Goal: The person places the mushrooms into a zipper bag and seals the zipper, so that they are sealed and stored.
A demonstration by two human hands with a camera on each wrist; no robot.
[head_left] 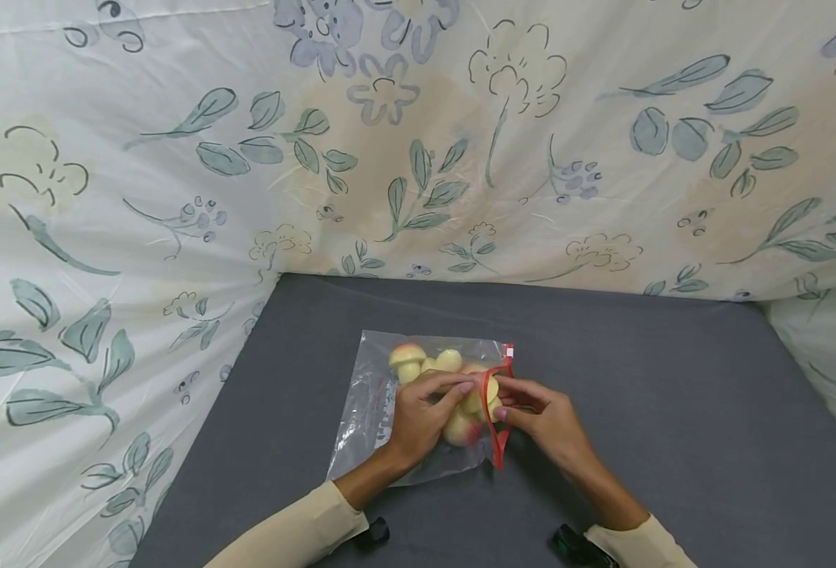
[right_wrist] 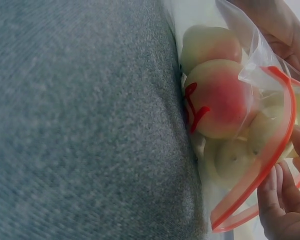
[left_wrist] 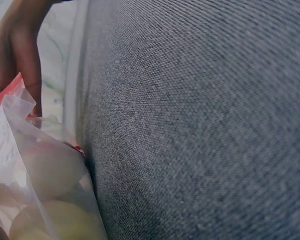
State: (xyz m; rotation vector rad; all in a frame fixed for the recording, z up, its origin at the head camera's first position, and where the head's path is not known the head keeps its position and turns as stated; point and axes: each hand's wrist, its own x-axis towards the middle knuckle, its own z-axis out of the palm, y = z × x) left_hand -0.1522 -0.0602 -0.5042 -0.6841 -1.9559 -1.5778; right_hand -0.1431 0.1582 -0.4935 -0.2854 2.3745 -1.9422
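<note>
A clear zip bag (head_left: 361,410) with a red closure strip (right_wrist: 285,145) lies on the dark cloth, its mouth parted to the right. Inside are several cream mushroom-shaped pieces with pink-red caps, one mushroom (head_left: 407,359) near the back and another mushroom (right_wrist: 222,97) against the near side. My left hand (head_left: 421,410) lies over the bag and pinches its upper film near the mouth, thumb against fingers. At the mouth, my right hand (head_left: 542,414) has its thumb and fingertips around a pale mushroom (head_left: 493,388) between the red strips; the bag's edge partly hides that contact.
Dark grey cloth (head_left: 659,410) covers the table around the bag. A floral curtain (head_left: 418,158) hangs behind it and along the left side. Dark wrist devices sit at both sleeve cuffs.
</note>
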